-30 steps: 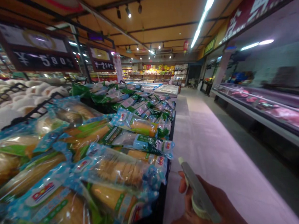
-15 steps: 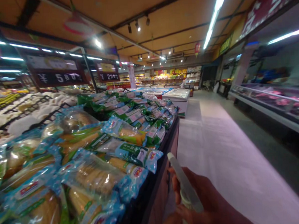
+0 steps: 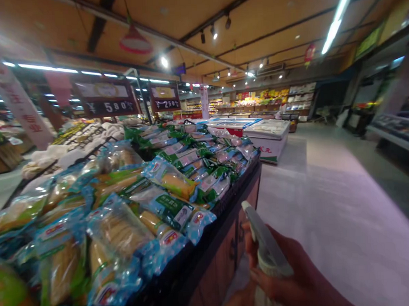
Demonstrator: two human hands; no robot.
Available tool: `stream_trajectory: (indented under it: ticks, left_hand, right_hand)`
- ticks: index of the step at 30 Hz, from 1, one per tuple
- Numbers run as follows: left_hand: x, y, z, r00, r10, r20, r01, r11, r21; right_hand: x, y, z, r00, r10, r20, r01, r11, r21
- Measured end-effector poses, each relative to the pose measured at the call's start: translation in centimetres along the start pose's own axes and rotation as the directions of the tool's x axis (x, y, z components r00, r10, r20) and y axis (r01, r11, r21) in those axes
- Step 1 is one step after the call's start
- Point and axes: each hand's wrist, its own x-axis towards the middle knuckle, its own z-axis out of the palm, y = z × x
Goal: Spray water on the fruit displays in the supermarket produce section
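Observation:
At the bottom right, my right hand [image 3: 293,267] is wrapped round the head and neck of a pale spray bottle [image 3: 269,245]. Its nozzle points up and forward, over the edge of the display. Low in the view, what looks like part of my left hand [image 3: 234,302] lies against the bottle's left side; its fingers are blurred and cut off by the frame. Left of the bottle, bagged corn cobs [image 3: 122,232] in clear and blue packs lie heaped on the display stand [image 3: 210,267]. Green-and-white packs [image 3: 186,156] fill its far part.
Price signs [image 3: 107,101] hang over the stand. White produce in racks [image 3: 74,153] stands behind it on the left. Ahead are chest freezers [image 3: 268,136]. The aisle floor [image 3: 317,211] runs along the right, with a glass counter [image 3: 402,129] beyond.
My view has turned left, so the freezers and signs sit farther right. The spray bottle and my right hand have shifted a little rightward in the picture; the grip is unchanged.

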Motion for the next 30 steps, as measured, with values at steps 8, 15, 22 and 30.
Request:
stream_trajectory:
  ticks: [8,15,22,30]
  left_hand:
    - [7.8,-2.1,-4.6,0.990,0.101,-0.094,-0.118,0.974,-0.194]
    - [12.4,-2.0,-8.2,0.940,0.289,-0.180,-0.335,0.878,-0.342]
    - [11.9,-1.6,-10.8,0.835,0.454,-0.313,-0.537,0.795,-0.280]
    - [11.2,-0.4,-10.0,0.775,0.263,-0.575,-0.405,0.904,-0.133]
  right_hand:
    - [6.6,3.2,-2.5,0.991,0.002,-0.136,0.005,0.999,0.049]
    - [12.9,3.9,-4.5,0.987,-0.030,-0.156,0.021,0.998,-0.057]
    - [17.8,5.5,-5.4,0.994,-0.101,-0.052,0.099,0.995,-0.025]
    - [21.3,4.3,-5.4,0.939,-0.312,0.142,0.323,0.944,-0.065]
